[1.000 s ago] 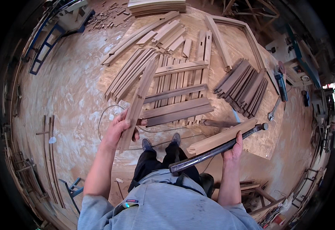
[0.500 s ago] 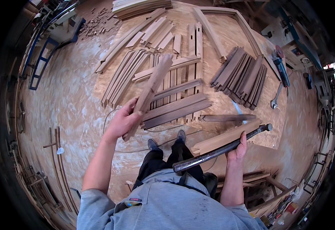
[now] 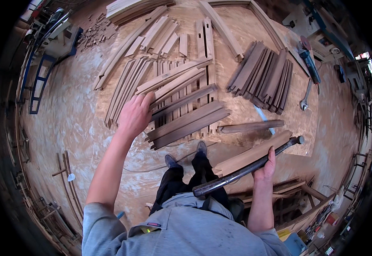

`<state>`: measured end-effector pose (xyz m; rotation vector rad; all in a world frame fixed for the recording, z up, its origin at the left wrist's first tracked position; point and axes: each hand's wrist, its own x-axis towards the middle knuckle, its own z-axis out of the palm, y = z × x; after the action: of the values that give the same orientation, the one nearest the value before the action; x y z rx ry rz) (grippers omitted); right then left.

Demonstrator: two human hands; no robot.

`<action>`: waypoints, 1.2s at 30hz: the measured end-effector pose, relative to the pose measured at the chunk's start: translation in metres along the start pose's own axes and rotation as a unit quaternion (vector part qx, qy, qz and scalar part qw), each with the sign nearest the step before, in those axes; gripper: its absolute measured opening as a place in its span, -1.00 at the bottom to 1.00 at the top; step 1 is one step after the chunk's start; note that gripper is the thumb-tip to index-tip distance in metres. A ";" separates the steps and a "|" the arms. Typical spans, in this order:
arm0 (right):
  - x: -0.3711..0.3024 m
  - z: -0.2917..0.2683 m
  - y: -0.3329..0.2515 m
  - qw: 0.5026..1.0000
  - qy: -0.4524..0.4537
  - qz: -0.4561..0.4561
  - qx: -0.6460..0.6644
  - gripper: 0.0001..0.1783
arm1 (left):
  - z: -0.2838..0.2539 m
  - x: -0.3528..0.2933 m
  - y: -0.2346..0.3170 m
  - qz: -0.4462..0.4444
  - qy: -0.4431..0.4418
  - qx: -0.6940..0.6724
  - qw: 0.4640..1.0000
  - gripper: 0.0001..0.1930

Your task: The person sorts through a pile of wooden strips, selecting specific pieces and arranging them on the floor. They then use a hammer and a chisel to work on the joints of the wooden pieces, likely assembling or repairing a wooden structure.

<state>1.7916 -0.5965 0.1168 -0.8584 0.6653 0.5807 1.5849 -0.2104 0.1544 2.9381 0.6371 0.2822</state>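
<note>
My left hand (image 3: pixel 135 114) is closed over the near end of a wooden strip (image 3: pixel 179 84), which lies slantwise across several upright strips. Right beside it, on the far side, lies another pale strip (image 3: pixel 169 76). In my right hand (image 3: pixel 266 167) is a hammer (image 3: pixel 237 175), its dark handle pointing left toward my waist and its head at the right. A pale wooden piece (image 3: pixel 256 152) runs along the handle's far side and seems to be held with it; the fingers underneath are hidden. Dark strips (image 3: pixel 190 124) lie just right of my left hand.
A fan of dark strips (image 3: pixel 262 74) lies on the plywood board (image 3: pixel 299 96) at the right, near an angle grinder (image 3: pixel 309 66) and a wrench (image 3: pixel 307 96). Light short pieces (image 3: pixel 158 36) and long curved rails (image 3: pixel 220 27) lie farther off. A wooden frame (image 3: pixel 301 205) stands at lower right.
My left hand has carried its strip away from me and laid it beside the pale strip, turning it more crosswise. My right hand still grips the hammer, nearly unmoved.
</note>
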 end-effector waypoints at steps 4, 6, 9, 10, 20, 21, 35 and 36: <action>-0.002 -0.002 -0.004 1.000 0.020 -0.007 0.008 -0.62 | 0.021 0.015 -0.003 0.010 -0.028 0.009 1.000 -0.48; -0.003 -0.004 -0.005 0.999 0.034 -0.015 0.007 -0.60 | 0.031 0.023 -0.004 0.011 -0.029 0.015 0.999 -0.47; -0.007 -0.006 -0.009 0.999 0.042 -0.006 0.002 -0.59 | 0.038 0.037 -0.010 0.012 -0.039 -0.023 0.999 -0.43; -0.007 -0.007 -0.009 0.999 0.041 0.002 0.002 -0.59 | 0.040 0.040 -0.012 0.015 -0.036 -0.021 0.999 -0.44; -0.003 -0.010 -0.011 0.998 0.056 -0.008 -0.005 -0.57 | 0.059 0.052 -0.012 0.007 -0.020 -0.025 0.999 -0.49; -0.002 -0.011 -0.011 0.999 0.043 -0.006 -0.005 -0.57 | 0.059 0.052 -0.011 0.008 -0.013 -0.029 0.999 -0.49; 0.006 -0.002 -0.005 1.000 0.006 0.008 -0.023 -0.60 | 0.053 0.052 -0.009 -0.032 -0.027 -0.001 0.999 -0.57; 0.007 -0.003 -0.004 1.000 0.016 0.007 -0.018 -0.60 | 0.051 0.051 -0.008 -0.030 -0.014 -0.007 0.999 -0.57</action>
<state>1.7981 -0.5996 0.1126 -0.8981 0.6914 0.5940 1.6375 -0.1859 0.1108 2.8985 0.7166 0.2378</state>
